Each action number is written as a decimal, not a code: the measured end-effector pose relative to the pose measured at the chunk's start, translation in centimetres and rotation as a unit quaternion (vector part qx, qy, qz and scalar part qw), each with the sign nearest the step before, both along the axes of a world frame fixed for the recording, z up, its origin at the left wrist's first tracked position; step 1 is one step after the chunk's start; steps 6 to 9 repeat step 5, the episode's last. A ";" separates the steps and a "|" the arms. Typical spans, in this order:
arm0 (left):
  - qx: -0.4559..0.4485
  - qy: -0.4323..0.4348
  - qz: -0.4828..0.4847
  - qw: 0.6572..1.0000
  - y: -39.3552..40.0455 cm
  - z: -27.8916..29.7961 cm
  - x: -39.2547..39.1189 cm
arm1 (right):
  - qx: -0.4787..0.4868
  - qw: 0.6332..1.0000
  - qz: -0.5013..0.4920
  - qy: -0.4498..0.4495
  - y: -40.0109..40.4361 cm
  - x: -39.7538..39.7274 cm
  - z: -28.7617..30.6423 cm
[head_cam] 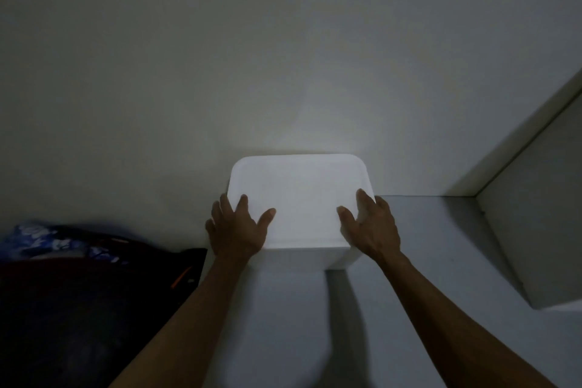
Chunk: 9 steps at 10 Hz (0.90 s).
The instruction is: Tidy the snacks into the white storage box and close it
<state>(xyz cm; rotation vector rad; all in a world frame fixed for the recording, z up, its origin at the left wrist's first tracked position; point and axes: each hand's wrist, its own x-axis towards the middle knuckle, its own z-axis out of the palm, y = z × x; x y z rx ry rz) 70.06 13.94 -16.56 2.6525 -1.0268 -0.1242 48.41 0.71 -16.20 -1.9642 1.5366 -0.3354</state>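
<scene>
The white storage box [300,198] stands against the wall on a pale surface, with its flat lid on top. My left hand [237,227] lies on the lid's near left corner, fingers spread, some wrapped over the left edge. My right hand [368,224] rests on the near right corner the same way, fingers spread over the right edge. No snacks are visible; the box's inside is hidden by the lid.
A dark bag or cloth [94,293] with a blue patterned item [41,239] on it fills the lower left. A white panel [529,230] rises at the right, meeting the pale surface [425,246]. The wall [283,57] lies directly behind the box.
</scene>
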 end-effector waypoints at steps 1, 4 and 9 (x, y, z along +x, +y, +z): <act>0.035 0.019 -0.002 0.999 0.5 1.5 -1.2 | 0.008 0.999 0.024 0.019 1.3 -0.7 0.8; -0.032 0.080 -0.038 0.996 5.4 7.2 -8.8 | -0.024 0.999 0.029 -0.037 7.6 -5.0 4.8; -0.075 0.074 -0.044 0.993 8.9 7.8 -12.1 | -0.045 0.996 0.036 -0.061 10.7 -7.3 5.6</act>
